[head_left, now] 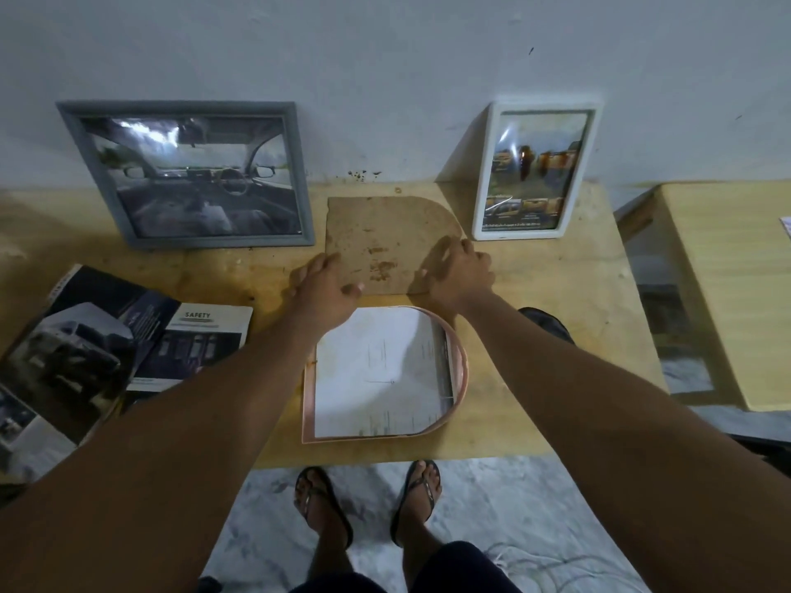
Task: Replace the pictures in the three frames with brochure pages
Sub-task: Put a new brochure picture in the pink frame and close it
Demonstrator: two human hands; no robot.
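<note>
The board [385, 233], thin, stiff and probably light, lies flat on the desk [556, 293] just beyond the pink frame [461, 370]. The left hand [319, 288] and right hand [460, 271] each close their grip on its near side edges, which looks like the best hold.

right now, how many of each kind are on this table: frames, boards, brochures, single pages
frames: 3 (grey frame, white frame, pink frame)
board: 1
brochure: 1
page, lying in the pink frame: 1
total: 6
</note>
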